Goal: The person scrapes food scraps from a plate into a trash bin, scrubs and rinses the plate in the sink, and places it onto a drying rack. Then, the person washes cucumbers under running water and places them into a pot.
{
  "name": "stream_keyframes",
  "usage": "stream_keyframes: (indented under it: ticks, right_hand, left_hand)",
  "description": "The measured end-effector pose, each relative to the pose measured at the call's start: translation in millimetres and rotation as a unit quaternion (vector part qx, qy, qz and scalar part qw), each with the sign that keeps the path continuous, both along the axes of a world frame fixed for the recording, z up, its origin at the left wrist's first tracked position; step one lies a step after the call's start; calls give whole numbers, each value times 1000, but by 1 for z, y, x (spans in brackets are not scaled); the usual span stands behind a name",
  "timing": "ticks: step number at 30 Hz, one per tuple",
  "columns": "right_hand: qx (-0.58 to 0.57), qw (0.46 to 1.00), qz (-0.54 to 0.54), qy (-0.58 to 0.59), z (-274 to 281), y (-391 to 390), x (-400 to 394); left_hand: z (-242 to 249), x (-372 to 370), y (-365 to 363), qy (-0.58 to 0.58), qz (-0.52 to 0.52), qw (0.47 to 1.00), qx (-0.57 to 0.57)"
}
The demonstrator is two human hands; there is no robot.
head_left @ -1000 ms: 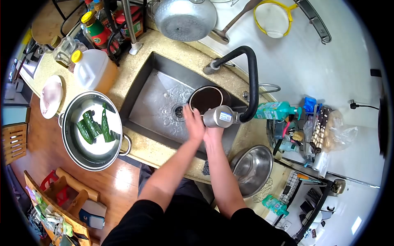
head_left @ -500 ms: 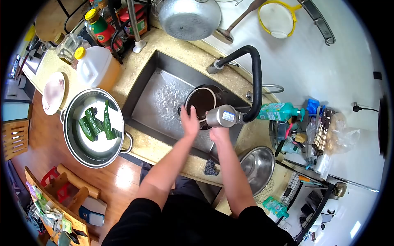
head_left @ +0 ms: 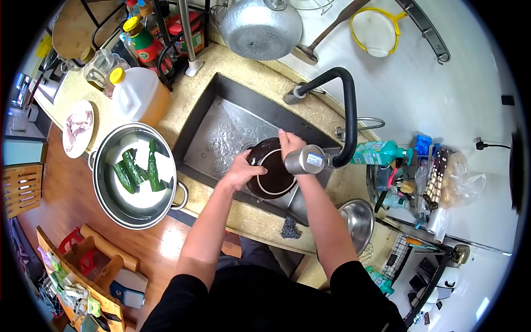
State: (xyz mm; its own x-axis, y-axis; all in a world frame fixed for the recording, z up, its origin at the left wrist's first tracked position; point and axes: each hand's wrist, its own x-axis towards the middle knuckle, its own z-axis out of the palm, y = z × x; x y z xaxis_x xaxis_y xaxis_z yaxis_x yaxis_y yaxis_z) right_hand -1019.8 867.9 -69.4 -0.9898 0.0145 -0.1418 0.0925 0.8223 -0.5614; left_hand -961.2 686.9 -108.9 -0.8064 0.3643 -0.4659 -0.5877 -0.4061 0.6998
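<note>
A round, dark brown, glossy bowl [head_left: 271, 177] with a pale ring on the face turned up is held over the sink [head_left: 193, 124], near its front edge. Curled round its left edge is my left hand [head_left: 241, 170], thumb on the brown surface. My right hand [head_left: 292, 145] grips the far right edge, partly hidden by the metal head of the tap [head_left: 304, 160]. Water wets the sink floor to the left. A dark scouring pad [head_left: 290, 228] lies on the counter before the sink.
A large steel pot [head_left: 133, 213] with several cucumbers [head_left: 131, 166] stands left of the sink. Beyond it are a plate of pale meat [head_left: 79, 130] and an oil jug [head_left: 138, 99]. A metal bowl [head_left: 359, 221] and soap bottle [head_left: 379, 153] sit to the right.
The brown bowl has come nearer the sink's front edge and turned. My left hand has closed on its left edge; my right hand has moved from below the tap head to the bowl's far edge.
</note>
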Motion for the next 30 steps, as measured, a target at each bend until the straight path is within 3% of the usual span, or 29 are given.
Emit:
stream_keyframes:
  ticks: [2, 4, 5, 7, 8, 10, 11, 12, 14, 16, 17, 20, 21, 22, 23, 24, 25, 26, 27, 28, 30]
  right_hand:
    - [79, 956, 109, 262, -10, -30, 11]
    - [-2, 955, 215, 203, -9, -51, 21]
    - [-24, 959, 210, 191, -11, -50, 19]
    - [-29, 985, 129, 108, -10, -29, 13]
    - [-43, 996, 73, 32, -16, -14, 9]
    - [-120, 988, -99, -21, -67, 19, 11]
    - [-101, 985, -132, -37, -71, 24, 20]
    - [-253, 941, -205, -97, -83, 30, 31]
    - [-506, 792, -302, -160, -95, 34, 56]
    - [-671, 646, -341, -127, -62, 16, 79]
    - [-711, 615, -316, -126, -37, 7, 83]
    - [-649, 704, -279, -70, -28, 5, 86]
    - [-575, 772, -271, -5, -27, -2, 86]
    - [-488, 836, -251, -22, -21, -7, 85]
    - [-395, 889, -229, -40, -16, -10, 84]
    - [-296, 931, -203, -57, -14, -12, 84]
    - [-183, 981, -69, -1, -59, 1, 85]
    - [-205, 977, -58, -28, -49, 0, 85]
    - [-100, 995, 8, 28, -37, 1, 85]
    - [7, 994, 74, 84, -25, 4, 83]
    - [76, 982, 161, 64, -6, 10, 82]
  left_hand:
    - [-14, 10, 23, 42, 71, 996, -38]
    - [-13, 11, 26, 99, 106, 980, -139]
    - [-13, 11, 20, 92, 91, 986, -108]
    - [-15, 13, 7, 66, 70, 995, -39]
    - [-3, 14, 5, 27, 96, 995, -18]
    - [-1, 16, 3, -17, 172, 985, 15]
    - [-10, 17, 2, -31, 198, 979, 30]
    - [-19, 18, 4, -45, 226, 972, 47]
    - [-21, 17, 9, -66, 273, 954, 105]
    - [-34, 14, 13, -87, 279, 941, 169]
    - [-37, 12, 16, -100, 269, 940, 183]
    - [-57, 7, 28, -110, 225, 949, 190]
    - [-72, 4, 45, -136, 277, 950, 56]
    - [-74, -1, 66, -158, 323, 930, -79]
    - [-73, -2, 81, -109, 298, 929, -192]
    - [-104, -4, 96, -92, 273, 948, -137]
    - [-79, -11, 94, -170, 268, 948, 26]
    - [-55, -17, 92, -243, 254, 917, 188]
    - [-70, -18, 87, -225, 224, 913, 254]
    - [-28, -16, 66, -239, 173, 898, 327]
    - [-4, -25, 49, -212, 166, 916, 296]
